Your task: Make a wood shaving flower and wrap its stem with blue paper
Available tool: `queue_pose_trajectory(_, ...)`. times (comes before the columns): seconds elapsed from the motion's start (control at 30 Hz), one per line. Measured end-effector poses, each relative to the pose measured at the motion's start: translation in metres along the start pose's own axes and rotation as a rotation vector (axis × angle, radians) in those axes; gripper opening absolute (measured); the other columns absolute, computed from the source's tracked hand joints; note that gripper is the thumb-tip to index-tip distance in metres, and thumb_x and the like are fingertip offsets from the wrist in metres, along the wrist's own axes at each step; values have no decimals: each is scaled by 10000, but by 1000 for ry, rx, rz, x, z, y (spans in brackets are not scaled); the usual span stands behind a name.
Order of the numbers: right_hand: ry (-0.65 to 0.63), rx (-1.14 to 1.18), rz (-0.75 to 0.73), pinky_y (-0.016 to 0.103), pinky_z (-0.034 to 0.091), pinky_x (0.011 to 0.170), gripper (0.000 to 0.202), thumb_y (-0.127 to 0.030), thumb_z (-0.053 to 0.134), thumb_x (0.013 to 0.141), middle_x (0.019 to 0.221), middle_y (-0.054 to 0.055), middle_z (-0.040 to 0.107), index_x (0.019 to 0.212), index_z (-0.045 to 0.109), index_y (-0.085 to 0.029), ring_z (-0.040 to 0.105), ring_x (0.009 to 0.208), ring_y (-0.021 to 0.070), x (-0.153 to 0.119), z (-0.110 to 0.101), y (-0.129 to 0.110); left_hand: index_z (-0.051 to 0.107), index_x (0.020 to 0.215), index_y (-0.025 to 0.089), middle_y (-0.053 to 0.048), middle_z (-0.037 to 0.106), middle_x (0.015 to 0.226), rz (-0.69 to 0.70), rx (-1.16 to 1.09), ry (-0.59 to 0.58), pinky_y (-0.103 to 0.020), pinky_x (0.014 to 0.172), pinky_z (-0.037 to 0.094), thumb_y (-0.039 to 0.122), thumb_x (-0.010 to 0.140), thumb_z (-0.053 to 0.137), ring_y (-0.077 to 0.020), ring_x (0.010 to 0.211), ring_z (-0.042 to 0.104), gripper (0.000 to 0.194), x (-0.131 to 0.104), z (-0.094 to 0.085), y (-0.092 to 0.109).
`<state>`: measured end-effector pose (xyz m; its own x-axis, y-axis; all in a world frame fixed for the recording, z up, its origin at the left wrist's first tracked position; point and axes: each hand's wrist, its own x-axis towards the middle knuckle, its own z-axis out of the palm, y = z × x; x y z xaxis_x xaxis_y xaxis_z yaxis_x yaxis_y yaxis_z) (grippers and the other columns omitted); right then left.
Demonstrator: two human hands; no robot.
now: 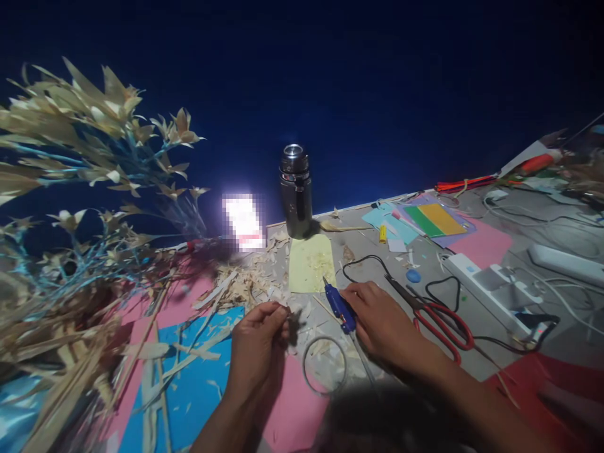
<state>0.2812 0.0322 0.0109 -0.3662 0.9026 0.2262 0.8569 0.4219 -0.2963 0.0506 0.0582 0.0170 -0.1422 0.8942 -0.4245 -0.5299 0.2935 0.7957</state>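
With the yellow sheet [306, 261] as my landmark, my right hand [377, 321] is on its near right side, fingers against the blue glue gun [340, 308]; I cannot tell whether they wrap it. The gun's tip points over the sheet's near right corner. My left hand [259, 340] is to the sheet's near left, fingers curled closed, anything pinched there too small to tell. A flask [297, 201] stands upright at the sheet's far edge; red-handled scissors [436, 318] lie to its right, nearer me.
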Motion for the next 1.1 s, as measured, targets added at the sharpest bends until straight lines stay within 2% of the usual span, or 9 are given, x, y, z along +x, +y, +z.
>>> queue_pose_trajectory(0.1, -157, -69, 65, 469, 469, 915, 496, -24, 582, 779, 1211, 152, 601, 1257, 609, -152, 521, 1080, 322, -1, 2, 13, 695, 744, 138, 19, 658, 586, -11, 76, 31, -162, 421, 381, 212, 486, 958, -67, 452, 523, 376, 10, 3, 3)
queue_pose_trajectory(0.2, -193, -68, 84, 465, 456, 896, 385, -51, 584, 829, 1185, 141, 599, 1190, 647, -168, 520, 1054, 315, 1, 6, 16, 692, 777, 142, 48, 583, 468, -29, 181, 29, -160, 366, 292, 289, 519, 938, -52, 365, 422, 385, 20, 8, 5)
queue_pose_trajectory(0.43, -119, 50, 37, 508, 445, 963, 358, -47, 559, 900, 1264, 167, 601, 1239, 602, -153, 518, 1155, 330, -2, 9, 30, 665, 773, 153, 40, 589, 447, -11, 304, 24, -159, 311, 208, 359, 523, 897, -57, 310, 372, 398, 39, 17, 11)
queue_pose_trajectory(0.53, -43, 214, 19, 520, 431, 1038, 399, -58, 546, 886, 1299, 167, 602, 1270, 555, -165, 514, 1217, 322, -7, 7, 44, 657, 760, 157, 49, 574, 444, -8, 305, 14, -159, 311, 208, 361, 531, 888, -55, 311, 367, 384, 42, 19, 10)
queue_pose_trajectory(0.63, -25, 426, -3, 486, 435, 1077, 413, -122, 531, 918, 1339, 158, 597, 1326, 518, -183, 539, 1241, 295, -9, 4, 51, 664, 757, 152, 52, 566, 443, -7, 303, -1, -158, 315, 213, 366, 543, 884, -53, 315, 371, 374, 41, 20, 7)
queue_pose_trajectory(0.73, -52, 647, -74, 419, 476, 1040, 384, -230, 532, 969, 1328, 154, 607, 1349, 525, -183, 582, 1217, 275, -7, 1, 46, 672, 739, 140, 49, 563, 443, 6, 300, -14, -147, 337, 227, 354, 550, 886, -44, 333, 389, 357, 39, 21, 5)
queue_pose_trajectory(0.83, -89, 768, -134, 370, 511, 955, 336, -307, 578, 978, 1210, 139, 652, 1286, 582, -172, 628, 1097, 256, -1, 4, 36, 683, 740, 134, 43, 567, 436, 26, 292, -26, -142, 354, 236, 352, 556, 888, -39, 344, 389, 351, 36, 24, 4)
queue_pose_trajectory(0.93, -101, 793, -156, 355, 519, 891, 314, -367, 630, 971, 1109, 123, 671, 1211, 620, -165, 630, 1007, 245, 2, 9, 31, 696, 755, 138, 40, 565, 426, 28, 285, -14, -147, 357, 253, 354, 536, 900, -51, 349, 403, 369, 31, 27, 4)
queue_pose_trajectory(1.1, -109, 774, -171, 346, 519, 840, 288, -394, 590, 999, 1041, 107, 663, 1174, 625, -168, 615, 948, 231, 2, 9, 31, 699, 753, 155, 42, 569, 434, 14, 295, -18, -156, 334, 258, 360, 531, 917, -65, 339, 413, 372, 27, 28, 4)
